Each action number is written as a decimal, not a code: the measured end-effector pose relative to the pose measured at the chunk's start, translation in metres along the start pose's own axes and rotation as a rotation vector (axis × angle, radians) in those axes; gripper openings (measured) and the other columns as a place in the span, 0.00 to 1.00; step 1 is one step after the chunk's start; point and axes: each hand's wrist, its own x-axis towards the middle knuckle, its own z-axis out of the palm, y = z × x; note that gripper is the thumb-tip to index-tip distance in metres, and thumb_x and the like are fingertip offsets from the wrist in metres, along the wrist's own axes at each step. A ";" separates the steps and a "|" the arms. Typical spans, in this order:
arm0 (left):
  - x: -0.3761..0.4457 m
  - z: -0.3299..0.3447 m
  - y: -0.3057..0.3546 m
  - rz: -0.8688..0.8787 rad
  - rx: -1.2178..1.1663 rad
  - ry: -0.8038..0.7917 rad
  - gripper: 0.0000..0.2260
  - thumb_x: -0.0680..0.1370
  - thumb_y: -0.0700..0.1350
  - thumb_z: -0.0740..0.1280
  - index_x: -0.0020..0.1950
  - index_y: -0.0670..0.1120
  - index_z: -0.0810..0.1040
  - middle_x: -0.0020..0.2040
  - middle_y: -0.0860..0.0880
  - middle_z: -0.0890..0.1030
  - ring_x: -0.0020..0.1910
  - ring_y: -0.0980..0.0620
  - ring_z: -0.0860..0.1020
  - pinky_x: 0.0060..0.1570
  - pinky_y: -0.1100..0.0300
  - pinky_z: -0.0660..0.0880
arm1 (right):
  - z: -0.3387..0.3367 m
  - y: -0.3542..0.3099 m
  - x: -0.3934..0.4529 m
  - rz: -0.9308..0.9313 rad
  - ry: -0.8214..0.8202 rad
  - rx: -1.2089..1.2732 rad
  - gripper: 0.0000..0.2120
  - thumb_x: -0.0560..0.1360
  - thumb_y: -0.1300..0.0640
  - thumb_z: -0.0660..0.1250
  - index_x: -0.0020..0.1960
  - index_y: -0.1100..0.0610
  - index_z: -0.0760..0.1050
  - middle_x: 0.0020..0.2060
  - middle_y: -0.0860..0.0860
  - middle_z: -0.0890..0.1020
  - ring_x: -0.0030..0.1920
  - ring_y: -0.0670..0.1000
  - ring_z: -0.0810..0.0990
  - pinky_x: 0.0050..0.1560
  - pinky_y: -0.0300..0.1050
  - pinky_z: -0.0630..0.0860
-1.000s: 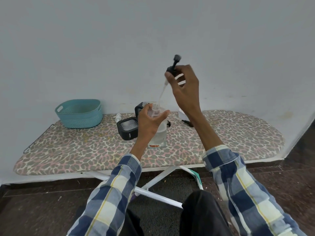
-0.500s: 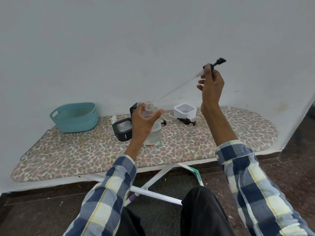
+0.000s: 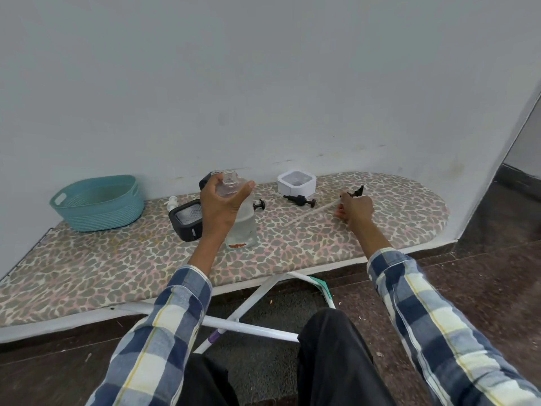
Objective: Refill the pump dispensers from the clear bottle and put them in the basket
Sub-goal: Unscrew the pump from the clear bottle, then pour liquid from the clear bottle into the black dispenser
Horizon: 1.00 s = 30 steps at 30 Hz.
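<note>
Leopard-print fabric covers the ironing board [image 3: 336,241], which lies low against a plain grey wall [image 3: 263,83] on a dark speckled floor [image 3: 483,273], its white metal legs [image 3: 251,300] folded beneath it. At the board's far left end stands a teal plastic basket [image 3: 98,205] with slotted handles, holding nothing that can be seen.

Near the middle of the board, the left hand [image 3: 222,209] is wrapped round the shoulder of the clear bottle [image 3: 241,221], thumb on one side and fingers on the other. This bottle stands upright on the cloth, its threaded neck uncapped, with a small red-orange label near its base; the writing on it is too small to read. Just left of the bottle sits a black square dispenser [image 3: 187,219] with its top off, and another dark one is mostly hidden behind the hand. Farther right, by the wall, is a white square dispenser [image 3: 296,183], also open at the top.

Low over the board's right part, the right hand [image 3: 355,209] pinches a black pump head [image 3: 357,191], whose long pale tube [image 3: 310,213] slants down to the left toward the cloth. Two more black pump heads lie on the board: one [image 3: 300,199] in front of the white dispenser, one [image 3: 259,204] just beside the bottle. A small white pump bottle [image 3: 172,203] sits behind the black dispenser.
</note>
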 end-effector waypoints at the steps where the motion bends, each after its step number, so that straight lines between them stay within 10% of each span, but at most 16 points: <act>1: 0.000 0.000 0.000 0.000 -0.003 0.000 0.34 0.67 0.69 0.83 0.60 0.44 0.82 0.58 0.39 0.85 0.59 0.38 0.84 0.62 0.37 0.80 | 0.001 -0.001 0.001 0.006 -0.007 -0.022 0.13 0.81 0.54 0.73 0.52 0.66 0.80 0.35 0.58 0.85 0.28 0.53 0.83 0.45 0.56 0.88; 11: -0.003 0.001 0.002 0.017 -0.023 0.007 0.33 0.67 0.68 0.83 0.60 0.45 0.82 0.58 0.42 0.86 0.59 0.41 0.85 0.63 0.40 0.81 | 0.027 0.010 -0.036 -0.285 -0.003 -0.387 0.16 0.75 0.49 0.68 0.55 0.61 0.76 0.52 0.54 0.80 0.50 0.55 0.82 0.47 0.48 0.79; 14: -0.004 0.001 0.004 0.032 -0.041 0.003 0.31 0.69 0.64 0.83 0.59 0.43 0.82 0.55 0.43 0.87 0.56 0.43 0.86 0.60 0.43 0.82 | 0.047 0.005 -0.082 -0.507 -0.188 -0.260 0.11 0.80 0.55 0.71 0.60 0.57 0.78 0.54 0.50 0.82 0.50 0.49 0.81 0.50 0.45 0.79; 18: -0.008 -0.001 0.011 0.033 -0.037 0.010 0.27 0.70 0.61 0.83 0.57 0.44 0.82 0.53 0.44 0.87 0.53 0.47 0.86 0.55 0.52 0.83 | 0.078 -0.009 -0.138 -0.623 -0.618 -0.113 0.19 0.83 0.38 0.67 0.59 0.52 0.82 0.54 0.46 0.87 0.55 0.45 0.85 0.57 0.46 0.81; 25: 0.003 -0.012 0.011 -0.056 -0.062 -0.065 0.23 0.73 0.54 0.84 0.60 0.43 0.83 0.56 0.45 0.88 0.57 0.46 0.86 0.60 0.48 0.83 | 0.114 0.010 -0.175 -0.679 -0.741 -0.106 0.26 0.76 0.34 0.74 0.67 0.47 0.76 0.58 0.43 0.85 0.57 0.43 0.84 0.61 0.48 0.82; 30: 0.005 -0.017 0.007 -0.025 0.068 -0.142 0.34 0.71 0.70 0.77 0.66 0.46 0.81 0.62 0.46 0.85 0.62 0.50 0.84 0.63 0.53 0.81 | 0.115 0.017 -0.180 -0.713 -0.761 -0.289 0.45 0.71 0.37 0.81 0.80 0.49 0.65 0.69 0.44 0.78 0.63 0.41 0.77 0.53 0.22 0.70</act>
